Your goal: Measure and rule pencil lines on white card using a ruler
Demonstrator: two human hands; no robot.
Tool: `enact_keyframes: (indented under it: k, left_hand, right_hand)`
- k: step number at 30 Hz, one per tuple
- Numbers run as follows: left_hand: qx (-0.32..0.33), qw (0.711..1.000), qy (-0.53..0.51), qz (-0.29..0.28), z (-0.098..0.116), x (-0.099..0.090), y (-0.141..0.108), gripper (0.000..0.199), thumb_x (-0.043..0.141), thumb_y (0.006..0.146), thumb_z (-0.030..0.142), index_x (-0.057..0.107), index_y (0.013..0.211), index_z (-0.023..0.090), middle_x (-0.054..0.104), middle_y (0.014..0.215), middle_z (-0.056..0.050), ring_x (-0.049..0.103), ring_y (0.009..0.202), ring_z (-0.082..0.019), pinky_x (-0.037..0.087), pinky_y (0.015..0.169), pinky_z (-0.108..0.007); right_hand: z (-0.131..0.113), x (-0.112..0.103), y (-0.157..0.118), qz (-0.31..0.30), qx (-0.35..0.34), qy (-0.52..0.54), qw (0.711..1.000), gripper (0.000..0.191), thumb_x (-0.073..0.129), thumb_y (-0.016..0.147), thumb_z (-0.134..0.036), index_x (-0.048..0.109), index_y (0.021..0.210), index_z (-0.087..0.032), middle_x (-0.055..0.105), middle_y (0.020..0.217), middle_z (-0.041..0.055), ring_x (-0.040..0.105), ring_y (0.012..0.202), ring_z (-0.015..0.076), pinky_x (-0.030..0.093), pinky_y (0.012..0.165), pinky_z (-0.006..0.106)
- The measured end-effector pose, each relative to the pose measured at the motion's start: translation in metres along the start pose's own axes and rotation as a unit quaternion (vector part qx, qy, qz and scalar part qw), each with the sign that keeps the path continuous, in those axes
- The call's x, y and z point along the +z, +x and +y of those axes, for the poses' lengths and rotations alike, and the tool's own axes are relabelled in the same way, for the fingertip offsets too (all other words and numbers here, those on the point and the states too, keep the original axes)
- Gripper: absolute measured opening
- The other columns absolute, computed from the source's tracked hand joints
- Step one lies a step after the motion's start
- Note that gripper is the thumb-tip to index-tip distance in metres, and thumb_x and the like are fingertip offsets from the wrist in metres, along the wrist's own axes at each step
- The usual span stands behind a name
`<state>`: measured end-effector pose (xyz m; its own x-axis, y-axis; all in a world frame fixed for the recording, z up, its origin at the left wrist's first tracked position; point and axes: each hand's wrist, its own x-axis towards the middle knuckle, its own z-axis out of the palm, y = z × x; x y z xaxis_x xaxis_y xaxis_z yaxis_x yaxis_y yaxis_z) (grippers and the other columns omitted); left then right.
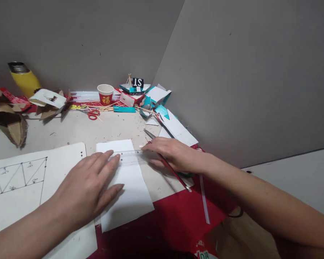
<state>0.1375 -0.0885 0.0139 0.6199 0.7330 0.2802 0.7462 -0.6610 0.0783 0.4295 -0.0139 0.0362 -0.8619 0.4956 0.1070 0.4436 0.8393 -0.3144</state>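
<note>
We see the L hand [93, 178] laid over the near work, fingers loosely spread & gripping nothing, tips pressing the left end of a clear strip [130, 157] (ruler or straw, we can't tell), thumb apart. The R hand [175, 153] has its fingers curled round a pencil [175, 172], slanting past the palm, w/ the foremost fingertip at the strip's other end. The strip lies across the upper part of a white sheet [126, 205], w/ a few dark dots [121, 159] showing there. We judge that it may skid off the dots if the L tips ease up or press unevenly; the sheet, apparently loose, could swivel w/ it. A metal blade [149, 134] points out just beyond the R fingers, so a fwd push might nick them; a slack R grip could drop the pencil. To the left, a notebook [67, 156] bears a zigzag drawing. Farther back, re containers: a red paper cup [106, 96] stands upright, pale inner wall visible, bottom hidden; a yellow bottle [25, 82] stands far left, contents not visible. Btwn them & the hands lie red-handled scissors [93, 114] and thin sticks [106, 108]; a toy boat [135, 87] sits right of the cup.
</note>
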Motion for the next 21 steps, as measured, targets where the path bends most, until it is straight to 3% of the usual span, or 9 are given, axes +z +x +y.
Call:
enact_keyframes:
  k: [4, 7, 9, 12, 13, 14, 16, 18, 21]
  left_hand:
    - [-0.038, 0.995, -0.060, 0.077, -0.010, -0.023, -0.008, 0.037, 0.041, 0.097, 0.032, 0.057, 0.123, 0.012, 0.067, 0.118, -0.013, 0.062, 0.107, -0.025, 0.050, 0.094, -0.041]
    - [-0.077, 0.987, -0.118, 0.082, -0.010, -0.035, -0.011, 0.027, 0.042, 0.097, 0.031, 0.063, 0.109, 0.019, 0.072, 0.103, -0.005, 0.067, 0.091, -0.018, 0.055, 0.081, -0.032]
    - [-0.092, 0.983, -0.152, 0.050, -0.004, -0.036, -0.015, 0.025, 0.042, 0.097, 0.030, 0.065, 0.097, 0.022, 0.073, 0.089, 0.000, 0.067, 0.075, -0.014, 0.055, 0.065, -0.025]
    - [-0.051, 0.988, -0.148, 0.014, 0.016, -0.026, -0.028, 0.033, 0.036, 0.097, 0.025, 0.066, 0.084, 0.022, 0.069, 0.072, 0.001, 0.062, 0.059, -0.012, 0.052, 0.053, -0.024]
    - [-0.019, 0.992, -0.119, 0.046, 0.025, -0.020, -0.035, 0.036, 0.033, 0.097, 0.023, 0.067, 0.087, 0.021, 0.070, 0.071, 0.000, 0.061, 0.056, -0.012, 0.052, 0.051, -0.024]
    - [-0.009, 0.996, -0.071, 0.055, 0.034, -0.014, -0.041, 0.034, 0.034, 0.096, 0.021, 0.068, 0.093, 0.020, 0.073, 0.077, -0.001, 0.064, 0.059, -0.012, 0.054, 0.054, -0.023]
    - [-0.004, 0.998, 0.002, 0.057, 0.050, 0.000, -0.053, 0.031, 0.041, 0.092, 0.014, 0.068, 0.106, 0.019, 0.075, 0.105, -0.006, 0.070, 0.092, -0.019, 0.057, 0.080, -0.030]
    - [0.022, 0.997, 0.057, 0.036, 0.061, 0.011, -0.061, 0.034, 0.045, 0.089, 0.012, 0.066, 0.115, 0.014, 0.068, 0.124, -0.011, 0.062, 0.116, -0.027, 0.051, 0.096, -0.038]
    - [0.030, 0.995, 0.096, -0.017, 0.063, 0.025, -0.066, 0.035, 0.053, 0.087, 0.018, 0.065, 0.120, 0.011, 0.063, 0.131, -0.014, 0.054, 0.126, -0.032, 0.044, 0.105, -0.042]
  right_hand:
    - [-0.020, -0.001, -0.014, -0.023, -0.002, 0.015, 1.000, 0.031, 0.053, 0.092, -0.017, 0.056, 0.122, -0.015, 0.065, 0.101, 0.0127, 0.058, 0.095, 0.0225, 0.047, 0.083, 0.036]
    - [-0.033, 0.007, -0.018, -0.040, -0.002, 0.020, 0.999, 0.029, 0.048, 0.094, -0.016, 0.056, 0.122, -0.013, 0.064, 0.095, 0.0124, 0.057, 0.091, 0.0216, 0.046, 0.080, 0.036]
    - [-0.038, 0.013, -0.018, -0.045, -0.001, 0.023, 0.999, 0.028, 0.047, 0.095, -0.016, 0.056, 0.123, -0.014, 0.063, 0.094, 0.0121, 0.057, 0.090, 0.0212, 0.046, 0.078, 0.035]
    - [-0.039, 0.019, -0.017, -0.040, -0.011, 0.022, 0.999, 0.028, 0.046, 0.097, -0.017, 0.055, 0.123, -0.015, 0.064, 0.095, 0.0121, 0.057, 0.092, 0.0212, 0.046, 0.078, 0.035]
    - [-0.039, 0.020, -0.016, -0.038, -0.015, 0.022, 0.999, 0.027, 0.046, 0.097, -0.017, 0.055, 0.123, -0.015, 0.064, 0.096, 0.0122, 0.057, 0.093, 0.0212, 0.046, 0.079, 0.035]
    - [-0.039, 0.020, -0.016, -0.036, -0.017, 0.023, 0.999, 0.027, 0.046, 0.097, -0.018, 0.055, 0.123, -0.015, 0.064, 0.096, 0.0123, 0.056, 0.094, 0.0213, 0.046, 0.079, 0.036]
    - [-0.038, 0.021, -0.016, -0.036, -0.020, 0.025, 0.999, 0.027, 0.045, 0.098, -0.018, 0.055, 0.122, -0.014, 0.064, 0.097, 0.0126, 0.056, 0.095, 0.0214, 0.047, 0.080, 0.036]
    - [-0.037, 0.021, -0.017, -0.037, -0.018, 0.028, 0.999, 0.027, 0.046, 0.098, -0.017, 0.055, 0.123, -0.013, 0.064, 0.098, 0.0127, 0.056, 0.096, 0.0214, 0.047, 0.081, 0.037]
    - [-0.035, 0.023, -0.018, -0.036, -0.011, 0.026, 0.999, 0.029, 0.048, 0.097, -0.017, 0.055, 0.124, -0.015, 0.065, 0.099, 0.0120, 0.057, 0.096, 0.0210, 0.048, 0.082, 0.037]
